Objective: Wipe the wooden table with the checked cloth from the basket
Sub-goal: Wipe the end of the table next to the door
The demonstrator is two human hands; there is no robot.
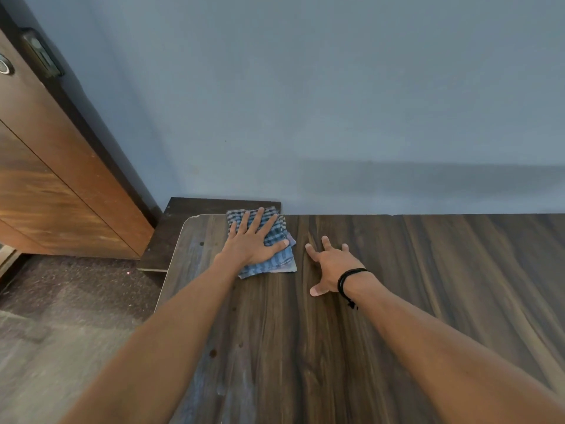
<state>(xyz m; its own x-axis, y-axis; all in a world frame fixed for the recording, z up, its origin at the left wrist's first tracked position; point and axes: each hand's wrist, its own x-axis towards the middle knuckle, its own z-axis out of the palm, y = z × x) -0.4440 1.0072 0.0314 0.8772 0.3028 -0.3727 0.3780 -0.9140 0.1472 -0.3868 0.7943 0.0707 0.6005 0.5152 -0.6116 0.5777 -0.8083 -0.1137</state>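
Your two forearms come up from the near edge of the view, stretched out over the wooden table point(397, 301), which runs off to the right and whose far edge lies along the blue wall point(305, 102). Your left hand point(255, 241) lies flat, palm down and fingers straight and spread, pressing on the checked cloth point(276, 261). It grasps nothing. The cloth is blue and folded into a rough pad. It sits on the table near the far left corner, its far end close to the table's far edge. Your right hand point(328, 266) is just to the right of the cloth but apart from it. It is released too, with fingers splayed, and its thumb tip and fingertips rest on the bare wood. A black cord bracelet point(348, 280) circles that wrist. Beyond the table's far left corner sits a dark low ledge point(214, 205). Further left stands a brown wooden door point(46, 179) above a speckled floor point(61, 301).
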